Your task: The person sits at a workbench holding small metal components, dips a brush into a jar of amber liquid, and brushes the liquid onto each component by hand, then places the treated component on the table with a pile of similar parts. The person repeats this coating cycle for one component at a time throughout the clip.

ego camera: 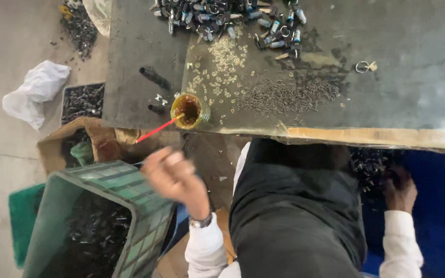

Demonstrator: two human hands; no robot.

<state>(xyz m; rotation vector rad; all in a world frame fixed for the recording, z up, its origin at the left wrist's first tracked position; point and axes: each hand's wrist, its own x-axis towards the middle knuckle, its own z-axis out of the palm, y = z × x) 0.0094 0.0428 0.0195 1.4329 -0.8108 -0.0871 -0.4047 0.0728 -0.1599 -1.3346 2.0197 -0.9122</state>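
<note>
Dark small metal parts [374, 170] in a blue bin [439, 206] under the worktop's [413, 92] near edge are grasped by the right hand [400, 191], while the blurred left hand [176, 177], loosely curled and holding nothing, is raised over a green plastic crate [130, 201].

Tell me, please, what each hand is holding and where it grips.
The left hand is blurred and seems empty. The right hand reaches among small metal parts in the blue bin; any grip cannot be told.
</note>
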